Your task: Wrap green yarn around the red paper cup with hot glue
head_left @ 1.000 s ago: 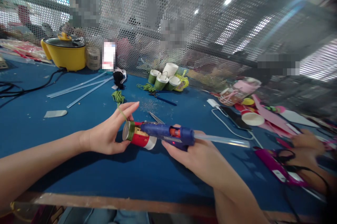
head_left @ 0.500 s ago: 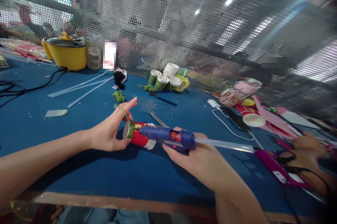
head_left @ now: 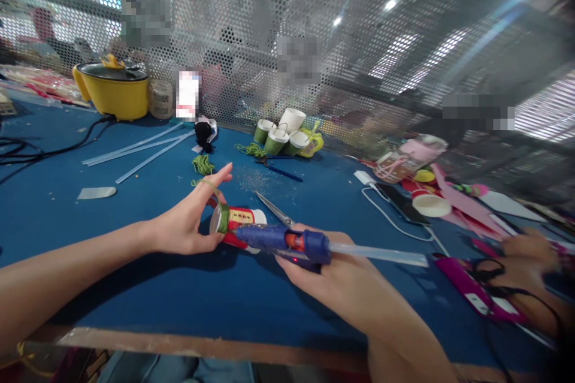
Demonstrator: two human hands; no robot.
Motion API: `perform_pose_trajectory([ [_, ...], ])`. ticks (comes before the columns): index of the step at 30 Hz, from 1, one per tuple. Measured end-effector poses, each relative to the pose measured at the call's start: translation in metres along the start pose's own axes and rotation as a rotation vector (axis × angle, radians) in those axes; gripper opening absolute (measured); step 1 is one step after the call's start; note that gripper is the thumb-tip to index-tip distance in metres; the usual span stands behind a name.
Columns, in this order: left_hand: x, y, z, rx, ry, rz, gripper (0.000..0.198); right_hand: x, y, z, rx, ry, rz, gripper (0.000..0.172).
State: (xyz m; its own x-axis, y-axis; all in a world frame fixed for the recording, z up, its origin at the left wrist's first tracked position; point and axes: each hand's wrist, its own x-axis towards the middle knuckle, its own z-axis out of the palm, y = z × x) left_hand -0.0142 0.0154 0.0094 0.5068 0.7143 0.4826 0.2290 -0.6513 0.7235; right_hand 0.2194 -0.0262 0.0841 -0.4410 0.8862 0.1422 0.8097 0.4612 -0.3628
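Observation:
My left hand (head_left: 195, 221) grips the end of a red and white paper cup (head_left: 242, 216) lying on its side. Green yarn (head_left: 223, 219) is wound round that end, and a strand of it runs up over my fingers. In my right hand (head_left: 332, 272) is a blue hot glue gun (head_left: 269, 238), with a clear glue stick (head_left: 381, 253) poking out of its back and a small red light on. The nozzle is at the cup, close to the wound yarn; whether it touches I cannot tell. Behind the gun lie metal scissors (head_left: 276, 210), partly hidden.
Several yarn-wrapped cups (head_left: 275, 141) stand by the mesh screen, near blue-handled pliers (head_left: 281, 172). Clear glue sticks (head_left: 148, 148) and a yellow electric pot (head_left: 121, 95) are at left. Right of me, another person's hand (head_left: 530, 251) is near a purple device (head_left: 471, 290) and a black phone (head_left: 402, 202).
The glue gun's nozzle has shifted down and toward the near side of the cup, showing more of its label. My left hand has barely moved. The other person's hand has moved slightly.

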Motion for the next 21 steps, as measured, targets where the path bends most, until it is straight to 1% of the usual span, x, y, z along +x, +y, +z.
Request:
perform_pose_trajectory([
  [3, 0.0, 0.0, 0.001, 0.001, 0.001, 0.006, 0.097, 0.0, 0.001, 0.0, -0.044, 0.014, -0.003, 0.007],
  [6, 0.0, 0.0, 0.001, 0.022, -0.002, 0.047, 0.096, 0.002, -0.001, -0.003, -0.084, 0.021, -0.034, 0.012],
  [10, 0.0, 0.0, 0.001, 0.063, -0.013, 0.108, 0.097, 0.003, -0.004, -0.007, 0.0, 0.053, -0.057, 0.018],
  [14, -0.001, 0.001, 0.0, 0.123, -0.006, 0.164, 0.098, 0.005, -0.007, -0.008, 0.05, 0.057, -0.029, 0.018],
  [21, -0.002, 0.004, -0.001, 0.202, -0.025, 0.227, 0.097, 0.009, -0.006, -0.01, 0.059, 0.051, -0.012, 0.016],
])
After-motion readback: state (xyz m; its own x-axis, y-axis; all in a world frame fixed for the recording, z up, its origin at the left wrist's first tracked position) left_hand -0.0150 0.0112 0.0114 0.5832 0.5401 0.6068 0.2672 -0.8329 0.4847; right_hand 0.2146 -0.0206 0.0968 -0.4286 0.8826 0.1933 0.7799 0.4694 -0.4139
